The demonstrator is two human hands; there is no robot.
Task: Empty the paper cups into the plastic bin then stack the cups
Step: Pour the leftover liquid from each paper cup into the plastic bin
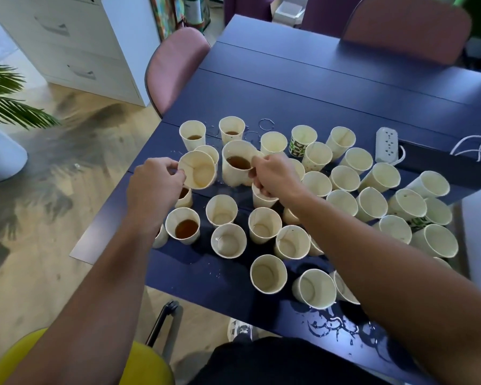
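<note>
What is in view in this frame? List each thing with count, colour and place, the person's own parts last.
Paper cups: several dozen, cream, a few green-patterned, crowded on the near table; most look empty, a few hold brown liquid.
Table: one, dark blue, centre; wet spill at the near edge.
Power strip: one, white, right of the cups.
Chairs: two, pink, at the far sides.
Yellow seat: one, bottom left.
Cabinet: one, white, top left.
Plant: one, green, left edge.
Plastic bin: not in view.
Left hand: holds a tilted, empty cup.
Right hand: grips a cup of brown liquid.
</note>
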